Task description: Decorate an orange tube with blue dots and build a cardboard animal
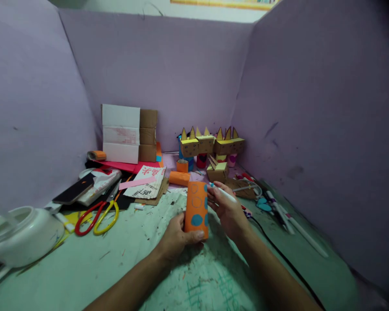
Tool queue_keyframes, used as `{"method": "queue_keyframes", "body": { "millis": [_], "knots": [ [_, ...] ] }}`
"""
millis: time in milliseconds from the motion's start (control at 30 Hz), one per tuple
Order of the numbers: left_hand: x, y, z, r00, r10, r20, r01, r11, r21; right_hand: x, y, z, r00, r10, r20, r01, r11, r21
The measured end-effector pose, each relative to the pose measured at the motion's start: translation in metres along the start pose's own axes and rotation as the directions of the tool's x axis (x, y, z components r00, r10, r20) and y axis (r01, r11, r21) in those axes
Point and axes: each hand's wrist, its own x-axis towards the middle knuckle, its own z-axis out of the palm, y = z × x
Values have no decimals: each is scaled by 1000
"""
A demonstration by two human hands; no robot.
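My left hand (178,233) grips the lower end of an orange paper tube (192,219), thumb across its front. Blue spots, some filled in and some only outlined, mark the tube, which stands nearly upright above the table. In my right hand (228,211) is a white marker (225,192) with a blue tip, pointing left at the tube's upper right edge. Whether the tip touches the tube I cannot tell. Just behind lies another orange roll (179,178), with a short orange ring (182,165) beyond it.
Scissors (99,216) with red and yellow handles and a white pot (29,233) lie left. Small cardboard animal heads (205,145) stand at the back. Markers (280,211) and a black cable (278,250) are on the right. Purple walls (162,73) enclose the green table (123,272).
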Motion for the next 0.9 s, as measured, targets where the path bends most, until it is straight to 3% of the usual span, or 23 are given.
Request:
{"method": "queue_keyframes", "body": {
  "millis": [100, 267, 467, 700, 900],
  "knots": [
    [0, -3, -4, 999, 46, 27, -47, 998, 39, 13, -10, 15, 990, 119, 74, -119, 993, 2],
    [2, -6, -10, 992, 122, -13, -119, 981, 152, 22, -6, 31, 983, 167, 82, -166, 986, -21],
    [-3, 6, -6, 1000, -6, 4, 7, 978, -208, 19, 3, 32, 970, 210, 121, -216, 975, 41],
    [-2, 4, -14, 980, -85, 180, 139, 940, -312, 11, 9, 20, 964, 155, 217, -155, 988, -17],
    [1, 4, -22, 927, -59, 369, 226, 876, -427, 8, 5, 20, 959, 151, 239, -144, 988, -46]
  ]
}}
